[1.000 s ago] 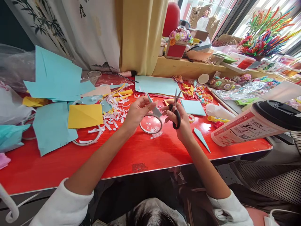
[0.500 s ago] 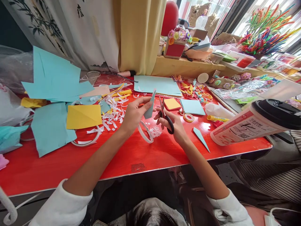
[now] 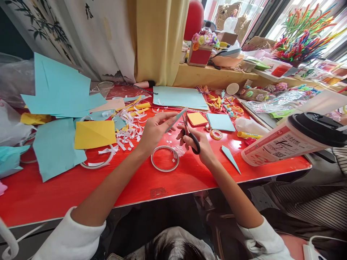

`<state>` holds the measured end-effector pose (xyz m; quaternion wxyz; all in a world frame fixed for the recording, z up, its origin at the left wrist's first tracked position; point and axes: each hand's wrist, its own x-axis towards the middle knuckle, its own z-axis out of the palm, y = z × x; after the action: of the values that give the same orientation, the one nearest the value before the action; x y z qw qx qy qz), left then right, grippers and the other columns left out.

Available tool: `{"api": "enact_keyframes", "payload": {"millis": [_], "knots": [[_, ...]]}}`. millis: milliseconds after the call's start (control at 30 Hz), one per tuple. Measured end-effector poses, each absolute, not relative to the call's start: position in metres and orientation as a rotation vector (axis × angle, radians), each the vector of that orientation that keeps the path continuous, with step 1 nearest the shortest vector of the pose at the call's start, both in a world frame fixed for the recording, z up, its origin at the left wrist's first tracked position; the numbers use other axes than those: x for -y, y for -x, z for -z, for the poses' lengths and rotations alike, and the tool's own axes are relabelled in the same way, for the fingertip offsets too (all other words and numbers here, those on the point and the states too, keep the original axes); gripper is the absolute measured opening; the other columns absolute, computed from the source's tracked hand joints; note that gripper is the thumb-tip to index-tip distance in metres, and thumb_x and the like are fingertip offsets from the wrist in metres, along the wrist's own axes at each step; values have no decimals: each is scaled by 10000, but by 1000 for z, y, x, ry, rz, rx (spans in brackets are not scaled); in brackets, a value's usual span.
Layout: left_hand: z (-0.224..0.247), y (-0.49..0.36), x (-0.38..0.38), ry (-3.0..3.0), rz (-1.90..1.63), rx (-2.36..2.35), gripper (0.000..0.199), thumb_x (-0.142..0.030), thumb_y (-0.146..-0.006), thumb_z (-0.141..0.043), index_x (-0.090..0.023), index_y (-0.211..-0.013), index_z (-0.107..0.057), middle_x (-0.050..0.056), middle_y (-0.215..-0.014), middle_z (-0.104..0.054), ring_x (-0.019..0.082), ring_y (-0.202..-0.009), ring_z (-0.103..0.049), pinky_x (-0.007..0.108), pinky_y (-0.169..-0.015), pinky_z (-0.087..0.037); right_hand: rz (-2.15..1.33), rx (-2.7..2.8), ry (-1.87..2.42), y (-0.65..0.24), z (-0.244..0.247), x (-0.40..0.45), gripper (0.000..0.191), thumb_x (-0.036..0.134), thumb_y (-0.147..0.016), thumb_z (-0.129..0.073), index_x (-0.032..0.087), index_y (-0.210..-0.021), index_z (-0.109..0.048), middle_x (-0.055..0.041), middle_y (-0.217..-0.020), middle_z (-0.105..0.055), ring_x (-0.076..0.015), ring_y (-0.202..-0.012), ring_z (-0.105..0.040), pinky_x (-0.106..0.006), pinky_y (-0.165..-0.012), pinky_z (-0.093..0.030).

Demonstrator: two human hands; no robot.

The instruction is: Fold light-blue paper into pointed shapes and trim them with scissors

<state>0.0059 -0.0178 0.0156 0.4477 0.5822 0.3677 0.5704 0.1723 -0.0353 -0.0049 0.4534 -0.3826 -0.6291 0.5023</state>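
Between the thumb and fingers of my left hand (image 3: 157,130) is a folded piece of light blue paper (image 3: 176,118), tilted up to the right. My right hand (image 3: 199,143) grips black-handled scissors (image 3: 195,143), blades pointing up and slightly parted beside the paper. A ring of white tape (image 3: 165,169) lies flat on the red table (image 3: 135,191) below my hands, with small paper scraps around it. To the right of my right forearm lies a pointed blue paper cone or folded triangle (image 3: 230,159).
Blue sheets (image 3: 59,90) and a yellow sheet (image 3: 94,134) lie at left beside white paper shreds (image 3: 130,133). Small blue squares (image 3: 221,122) and orange-yellow squares (image 3: 197,118) sit beyond my right hand. A large lidded cup (image 3: 284,142) leans at the right.
The tape ring, which was tilted up, now lies flat on the table. My left hand has turned the blue paper so it leans further right, closer to the scissor blades.
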Motion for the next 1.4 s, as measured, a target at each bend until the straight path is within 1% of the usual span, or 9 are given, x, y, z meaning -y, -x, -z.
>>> {"api": "enact_keyframes", "payload": {"millis": [200, 267, 433, 667, 833, 1000, 1100, 1200, 1400], "knots": [[-24, 8, 12, -1543, -1415, -950, 186, -357, -727, -711, -198, -823, -726, 49, -819, -669, 83, -545, -554, 196, -435, -425, -1246, 1532, 911, -179, 8, 37, 471, 499, -791, -603, 175, -1133, -623, 6, -631, -547, -95, -516, -432, -246, -479, -357], [-27, 14, 9, -1557, -1380, -959, 181, -354, -709, -723, -191, -786, -729, 62, -859, -662, 84, -546, -552, 190, -401, -408, -1245, 1508, 896, -179, 7, 37, 447, 482, -782, -622, 179, -1110, -624, -8, -679, -574, -101, -548, -472, -238, -467, -361], [-32, 21, 10, -1649, -1183, -949, 154, -336, -718, -714, -189, -758, -736, 41, -730, -619, 74, -507, -519, 169, -357, -369, -1192, 1352, 853, -176, 5, 36, 353, 339, -735, -706, 220, -1045, -588, -23, -863, -623, -113, -672, -571, -213, -468, -409], [-33, 17, 15, -1712, -1015, -949, 155, -294, -728, -706, -176, -825, -730, 49, -793, -647, 83, -558, -558, 173, -421, -438, -1157, 1290, 826, -177, 7, 33, 296, 205, -714, -711, 214, -974, -570, 26, -748, -611, -90, -608, -577, -186, -452, -402], [-29, 13, 11, -1348, -1226, -863, 474, -312, -704, -734, -182, -1130, -570, 66, -974, -644, 155, -768, -651, 252, -597, -556, -1037, 1171, 813, -177, 8, 32, 249, 184, -733, -671, 220, -954, -563, 39, -721, -566, -75, -594, -542, -186, -455, -374], [-17, -5, 16, -1121, -1173, -736, 330, -316, -682, -751, -144, -905, -580, 39, -863, -651, 163, -803, -655, 291, -700, -555, -1028, 1167, 800, -170, 9, 35, 269, 220, -737, -668, 231, -972, -537, 34, -743, -561, -82, -616, -539, -194, -470, -387], [-13, -13, 19, -995, -1280, -694, 285, -264, -653, -774, -146, -806, -564, -11, -741, -615, 130, -724, -644, 296, -721, -554, -1114, 1243, 825, -168, 7, 38, 298, 280, -743, -667, 240, -1004, -529, 18, -804, -564, -103, -673, -562, -208, -502, -435], [-15, -13, 19, -940, -1463, -707, 318, -223, -628, -791, -165, -830, -552, -35, -720, -599, 101, -659, -632, 263, -694, -549, -1226, 1291, 843, -169, 4, 40, 339, 389, -771, -636, 233, -1050, -524, -16, -878, -575, -126, -735, -570, -224, -522, -458], [-21, -10, 18, -952, -1697, -770, 399, -234, -613, -803, -193, -910, -539, -37, -731, -598, 125, -720, -656, 251, -712, -553, -1342, 1534, 894, -172, 6, 42, 441, 480, -712, -691, 186, -1025, -592, -17, -774, -571, -123, -660, -543, -232, -510, -422]]}}
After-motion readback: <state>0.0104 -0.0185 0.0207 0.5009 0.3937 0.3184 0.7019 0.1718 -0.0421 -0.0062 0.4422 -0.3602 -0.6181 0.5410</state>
